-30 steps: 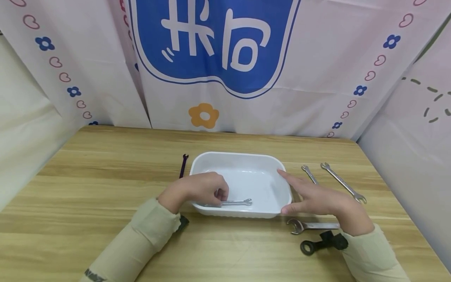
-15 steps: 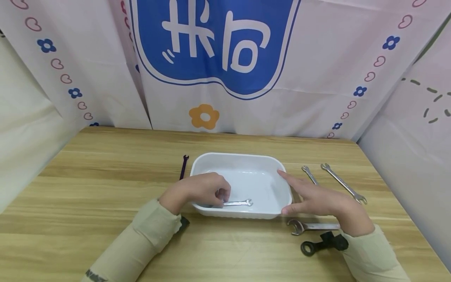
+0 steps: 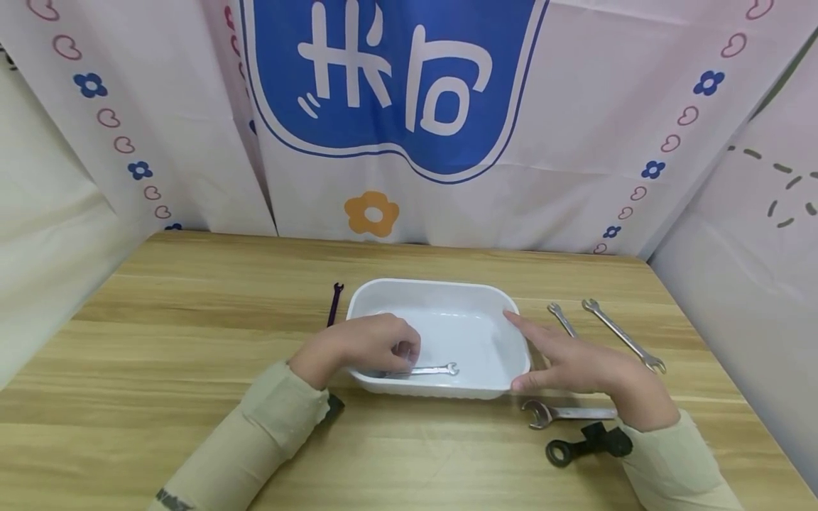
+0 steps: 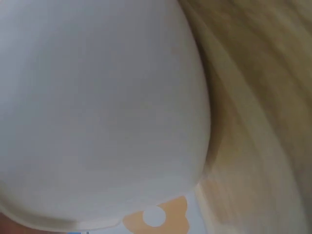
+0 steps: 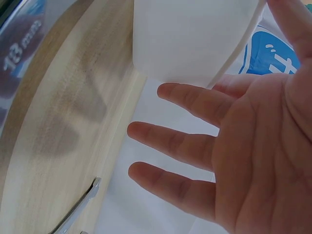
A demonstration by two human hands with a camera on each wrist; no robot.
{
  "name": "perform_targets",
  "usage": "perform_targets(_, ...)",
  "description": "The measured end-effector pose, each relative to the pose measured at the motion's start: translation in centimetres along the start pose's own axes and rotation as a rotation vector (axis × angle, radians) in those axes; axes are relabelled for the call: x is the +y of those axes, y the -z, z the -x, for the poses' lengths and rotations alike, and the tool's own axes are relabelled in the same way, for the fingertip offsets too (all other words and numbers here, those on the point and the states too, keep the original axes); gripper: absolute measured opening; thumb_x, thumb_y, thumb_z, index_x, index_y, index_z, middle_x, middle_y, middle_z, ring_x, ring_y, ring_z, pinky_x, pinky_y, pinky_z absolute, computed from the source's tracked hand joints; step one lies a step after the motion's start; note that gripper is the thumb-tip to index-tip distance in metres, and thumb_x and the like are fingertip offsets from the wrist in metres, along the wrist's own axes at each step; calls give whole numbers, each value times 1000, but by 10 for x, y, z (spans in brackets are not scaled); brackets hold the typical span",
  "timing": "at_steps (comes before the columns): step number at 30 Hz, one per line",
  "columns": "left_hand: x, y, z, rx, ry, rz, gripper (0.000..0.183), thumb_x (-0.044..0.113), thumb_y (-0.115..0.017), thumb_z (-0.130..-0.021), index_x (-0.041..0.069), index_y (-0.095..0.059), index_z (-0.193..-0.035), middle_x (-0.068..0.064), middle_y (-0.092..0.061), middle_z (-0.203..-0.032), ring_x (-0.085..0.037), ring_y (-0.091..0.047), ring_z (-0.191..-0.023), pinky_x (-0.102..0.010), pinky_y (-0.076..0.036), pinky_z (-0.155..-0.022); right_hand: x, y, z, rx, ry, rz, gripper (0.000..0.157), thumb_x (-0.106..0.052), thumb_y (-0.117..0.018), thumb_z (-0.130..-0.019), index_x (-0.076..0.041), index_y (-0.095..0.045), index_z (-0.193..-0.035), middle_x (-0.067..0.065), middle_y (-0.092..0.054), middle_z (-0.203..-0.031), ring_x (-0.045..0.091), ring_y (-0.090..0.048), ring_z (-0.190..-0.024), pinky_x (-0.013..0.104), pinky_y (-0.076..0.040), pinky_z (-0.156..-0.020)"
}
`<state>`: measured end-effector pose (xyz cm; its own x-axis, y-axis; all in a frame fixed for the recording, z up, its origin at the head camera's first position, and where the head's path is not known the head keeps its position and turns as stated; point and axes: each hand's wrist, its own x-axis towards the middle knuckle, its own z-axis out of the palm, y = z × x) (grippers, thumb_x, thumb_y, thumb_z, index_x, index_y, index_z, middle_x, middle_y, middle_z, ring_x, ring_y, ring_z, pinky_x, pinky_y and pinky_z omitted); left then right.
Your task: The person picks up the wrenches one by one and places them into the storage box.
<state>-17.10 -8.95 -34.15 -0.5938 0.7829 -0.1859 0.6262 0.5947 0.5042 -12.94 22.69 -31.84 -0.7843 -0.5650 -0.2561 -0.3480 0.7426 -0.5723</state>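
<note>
A white rectangular tray (image 3: 441,389) stands mid-table. My left hand (image 3: 371,342) reaches over its left rim, fingers curled, and pinches a small silver open-end wrench (image 3: 437,370) lying along the tray's near side. The fingers hide the wrench's left part. In the left wrist view, the tray's outer wall (image 4: 112,107) fills most of the picture. My right hand (image 3: 578,360) is at the tray's right end, thumb and fingers spread against the rim. In the right wrist view, its fingers (image 5: 170,139) are extended, with the tray's end wall (image 5: 190,41) close by.
Left of the tray lies a dark purple wrench (image 3: 334,305). On the right are two silver wrenches (image 3: 623,335), partly behind the right hand, and a larger wrench (image 3: 575,413) in front of it. A black ring-ended tool (image 3: 565,451) lies nearest. A printed curtain (image 3: 511,213) closes the back.
My left fingers have slid slightly right along the small wrench inside the tray. The right hand and tray stay put.
</note>
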Motion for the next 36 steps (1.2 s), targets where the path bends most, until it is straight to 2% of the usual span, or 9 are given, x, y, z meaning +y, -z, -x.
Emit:
perform_targets(7,3,6,3,22,5,69,7,21,-59,-88,21,-66,-88,10,-60,-75,-9,-54,-74,-24,-46,-70,0,0,-1,-4,3,-8,106,-53,-67,-75,-10,-5,-150,22,-10,-153,38,-13,-140,55,-18,-110)
perform_targets(12,4,16,11,60,-19,69,11,19,-58,-89,16,-67,-94,10,-61,-80,-9,-55,-77,-24,-47,-73,0,-1,-2,2,12,1,107,-54,-67,-75,-10,-5,-150,21,-10,-153,38,-14,-140,54,-18,-110)
perform_targets(18,-2,37,28,168,-15,72,13,19,-58,-91,16,-66,-99,11,-63,-89,-6,-56,-83,-24,-49,-76,0,-2,-3,-3,13,-9,106,-54,-67,-75,-10,-5,-150,21,-11,-153,38,-14,-140,55,-18,-110)
perform_targets(22,-9,52,42,263,-1,114,13,20,-57,-91,17,-66,-101,5,-66,-95,-10,-57,-85,-28,-50,-75,1,-1,-1,0,16,-11,105,-53,-66,-76,-9,-6,-150,22,-11,-153,38,-14,-140,55,-18,-110)
perform_targets(26,-21,61,60,336,35,124,13,23,-58,-92,19,-67,-101,1,-66,-94,-12,-56,-85,-30,-50,-72,2,-1,0,-2,29,-7,105,-54,-65,-77,-8,-6,-149,22,-11,-153,38,-14,-140,54,-18,-110)
perform_targets(30,-41,64,77,392,107,104,13,25,-58,-92,21,-66,-100,2,-66,-95,-11,-56,-89,-31,-50,-74,2,-1,-1,5,40,3,105,-54,-66,-76,-7,-6,-149,24,-12,-152,38,-16,-139,54,-19,-110)
perform_targets(34,-58,62,82,381,158,92,11,19,-59,-90,23,-67,-97,3,-66,-100,-13,-58,-96,-38,-51,-81,2,0,-1,6,35,1,105,-53,-66,-76,-6,-7,-149,24,-12,-152,38,-16,-139,55,-19,-110)
perform_targets(36,-64,57,81,358,159,77,13,15,-61,-88,21,-68,-96,3,-66,-103,-16,-58,-101,-43,-50,-85,2,0,-1,4,25,-4,106,-53,-67,-76,-7,-6,-149,22,-12,-153,37,-15,-140,54,-19,-110)
